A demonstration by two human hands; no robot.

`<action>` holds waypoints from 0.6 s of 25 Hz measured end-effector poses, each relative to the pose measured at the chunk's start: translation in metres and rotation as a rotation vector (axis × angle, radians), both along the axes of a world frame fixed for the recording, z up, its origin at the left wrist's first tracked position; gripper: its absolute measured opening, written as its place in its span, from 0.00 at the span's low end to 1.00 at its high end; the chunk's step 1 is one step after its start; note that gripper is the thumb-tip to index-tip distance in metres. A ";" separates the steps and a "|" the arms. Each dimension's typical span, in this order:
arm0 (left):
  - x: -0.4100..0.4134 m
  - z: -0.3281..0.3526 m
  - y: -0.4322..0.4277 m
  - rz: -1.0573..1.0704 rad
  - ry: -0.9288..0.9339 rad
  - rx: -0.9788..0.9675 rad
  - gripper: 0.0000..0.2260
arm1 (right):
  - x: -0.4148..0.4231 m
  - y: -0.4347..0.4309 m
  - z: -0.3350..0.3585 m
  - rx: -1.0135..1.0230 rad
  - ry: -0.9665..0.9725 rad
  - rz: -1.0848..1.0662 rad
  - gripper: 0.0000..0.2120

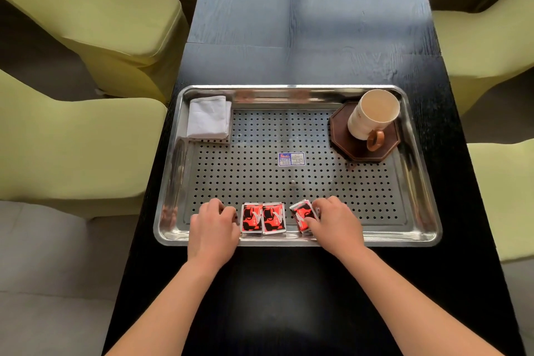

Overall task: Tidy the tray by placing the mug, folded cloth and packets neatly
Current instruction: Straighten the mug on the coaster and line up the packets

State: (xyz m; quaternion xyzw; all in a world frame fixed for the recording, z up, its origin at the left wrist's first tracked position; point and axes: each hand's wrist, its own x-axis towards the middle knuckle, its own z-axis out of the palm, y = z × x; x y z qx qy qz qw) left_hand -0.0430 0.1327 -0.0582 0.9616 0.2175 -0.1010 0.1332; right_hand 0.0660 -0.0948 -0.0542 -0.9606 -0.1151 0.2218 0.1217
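Note:
A steel tray [423, 228] with a perforated floor lies on the dark table. A folded white cloth [208, 118] sits in its far left corner. A cream mug [372, 114] with a brown handle stands on a dark octagonal coaster [384, 147] in the far right corner. Two red and black packets [262, 218] lie side by side at the near edge. My left hand [213, 228] rests just left of them with curled fingers. My right hand [336, 222] pinches a tilted third packet [302, 214] to their right.
The black table [303, 32] stretches away beyond the tray. Yellow-green chairs [95, 17] flank it on both sides. A blue and white sticker [291, 159] marks the tray's middle.

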 end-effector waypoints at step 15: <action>0.001 0.001 -0.005 0.138 0.024 -0.144 0.11 | -0.002 0.024 -0.004 0.010 0.069 -0.068 0.16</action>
